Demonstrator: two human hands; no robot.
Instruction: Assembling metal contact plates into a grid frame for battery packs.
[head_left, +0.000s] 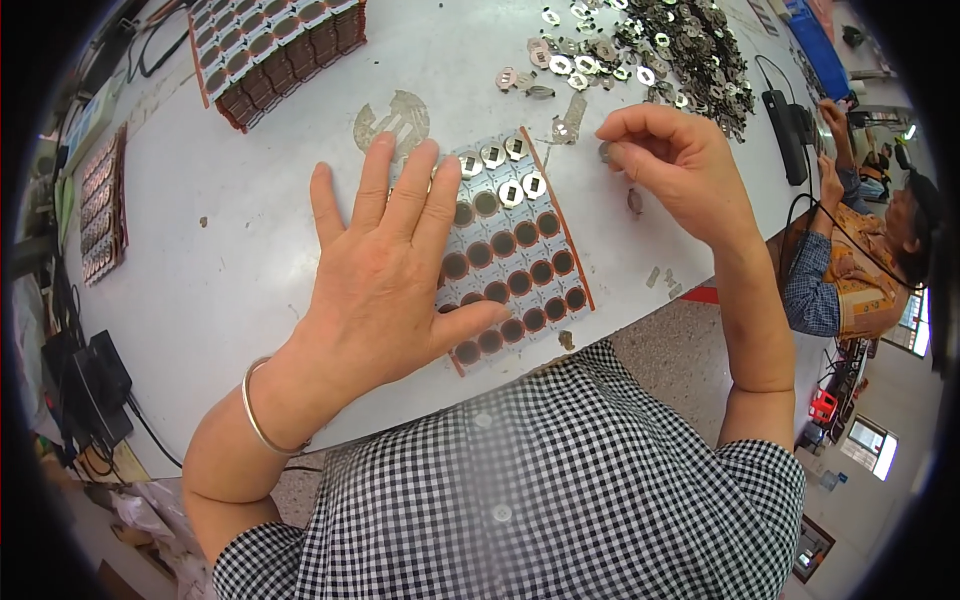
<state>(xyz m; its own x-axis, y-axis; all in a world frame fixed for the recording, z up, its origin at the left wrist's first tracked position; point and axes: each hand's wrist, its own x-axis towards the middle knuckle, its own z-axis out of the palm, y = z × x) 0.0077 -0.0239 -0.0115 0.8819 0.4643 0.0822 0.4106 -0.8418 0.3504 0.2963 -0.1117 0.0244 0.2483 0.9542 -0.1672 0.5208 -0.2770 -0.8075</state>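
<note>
A panel of small circuit boards [555, 245] with rows of dark round spots lies flat on the table in front of me. Silver round metal clips [511, 193] with a dark square opening sit on spots in its two far rows. My left hand [375, 265] is open, fingers spread, resting over the panel's left part and hiding some of it. To the right of the panel, my right hand [680, 165] pinches a small round metal clip [605, 151] between thumb and fingertips. Another loose metal clip [634, 201] is just below that hand.
A large heap of loose metal pieces [680, 60] spreads over the far right. Stacked panels [275, 60] stand at the far left; another stack [105, 205] is at the left edge. Black adapters [100, 385] with cables lie left. A co-worker [850, 260] sits on the right.
</note>
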